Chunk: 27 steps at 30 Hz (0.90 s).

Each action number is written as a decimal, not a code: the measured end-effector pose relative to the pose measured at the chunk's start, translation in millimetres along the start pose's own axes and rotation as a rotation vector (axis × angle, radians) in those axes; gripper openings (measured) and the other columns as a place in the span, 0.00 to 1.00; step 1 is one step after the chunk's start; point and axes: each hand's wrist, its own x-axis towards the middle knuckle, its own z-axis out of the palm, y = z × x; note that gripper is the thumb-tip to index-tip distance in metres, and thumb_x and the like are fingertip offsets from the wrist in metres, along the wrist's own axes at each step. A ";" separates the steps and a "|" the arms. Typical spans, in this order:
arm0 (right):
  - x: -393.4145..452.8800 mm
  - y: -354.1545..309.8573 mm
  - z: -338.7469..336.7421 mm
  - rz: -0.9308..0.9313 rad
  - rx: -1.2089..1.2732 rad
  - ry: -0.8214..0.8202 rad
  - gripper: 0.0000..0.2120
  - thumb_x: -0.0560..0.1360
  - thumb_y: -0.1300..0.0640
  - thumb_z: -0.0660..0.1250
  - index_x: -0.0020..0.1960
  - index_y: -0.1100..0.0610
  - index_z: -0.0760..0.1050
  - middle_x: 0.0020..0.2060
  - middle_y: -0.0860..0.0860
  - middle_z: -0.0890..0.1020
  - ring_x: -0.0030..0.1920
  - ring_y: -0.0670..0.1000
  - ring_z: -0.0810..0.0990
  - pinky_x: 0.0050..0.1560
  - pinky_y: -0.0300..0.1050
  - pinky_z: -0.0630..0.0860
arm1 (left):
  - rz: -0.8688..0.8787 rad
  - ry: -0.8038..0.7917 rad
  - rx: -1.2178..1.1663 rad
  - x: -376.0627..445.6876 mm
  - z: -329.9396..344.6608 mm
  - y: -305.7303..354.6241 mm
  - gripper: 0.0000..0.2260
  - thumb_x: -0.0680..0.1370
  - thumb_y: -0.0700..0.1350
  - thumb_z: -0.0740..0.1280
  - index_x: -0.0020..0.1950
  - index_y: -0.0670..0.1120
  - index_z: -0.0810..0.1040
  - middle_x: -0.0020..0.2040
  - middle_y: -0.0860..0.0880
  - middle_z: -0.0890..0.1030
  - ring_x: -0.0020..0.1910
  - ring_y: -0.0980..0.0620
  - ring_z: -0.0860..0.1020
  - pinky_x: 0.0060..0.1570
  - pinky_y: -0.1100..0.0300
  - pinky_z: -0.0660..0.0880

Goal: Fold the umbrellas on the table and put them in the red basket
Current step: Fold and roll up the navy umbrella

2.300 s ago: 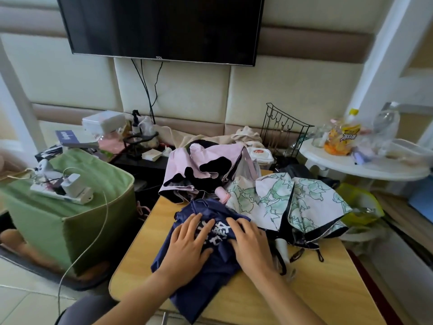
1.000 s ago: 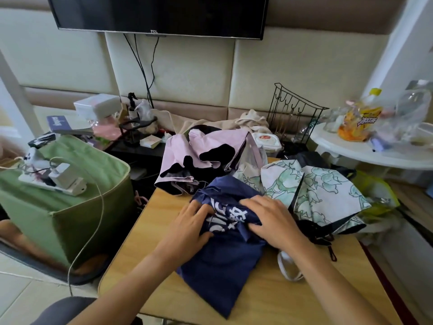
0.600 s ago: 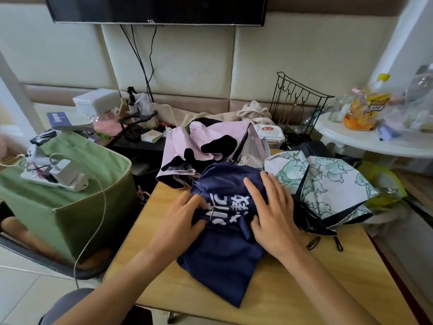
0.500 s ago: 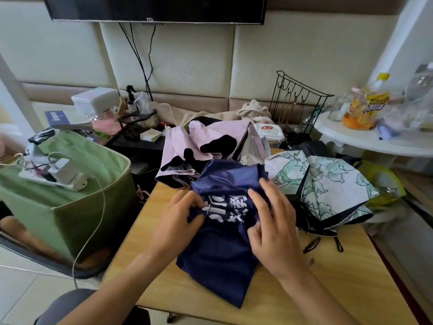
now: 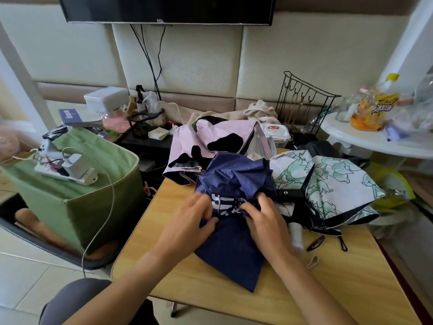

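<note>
Since half a second ago the right hand (image 5: 263,221), then spread flat, has curled its fingers into the navy umbrella (image 5: 234,184), and the cloth has bunched higher beyond the hands. The left hand (image 5: 189,221) pinches the same cloth from the other side, so both grips are clamped on it. Three umbrellas lie on the desk (image 5: 328,289): the navy one in the middle, a pink and black one (image 5: 210,144) behind it, and a green-leaf one (image 5: 332,186) to its right.
</note>
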 end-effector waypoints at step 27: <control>-29.5 -64.7 -66.6 -0.148 -0.175 0.349 0.10 0.76 0.68 0.70 0.54 0.58 0.84 0.55 0.59 0.82 0.49 0.59 0.79 0.47 0.56 0.76 | -0.369 -0.300 -0.266 -7.1 1.5 -25.4 0.08 0.73 0.39 0.78 0.48 0.48 0.82 0.41 0.53 0.76 0.37 0.53 0.76 0.41 0.57 0.74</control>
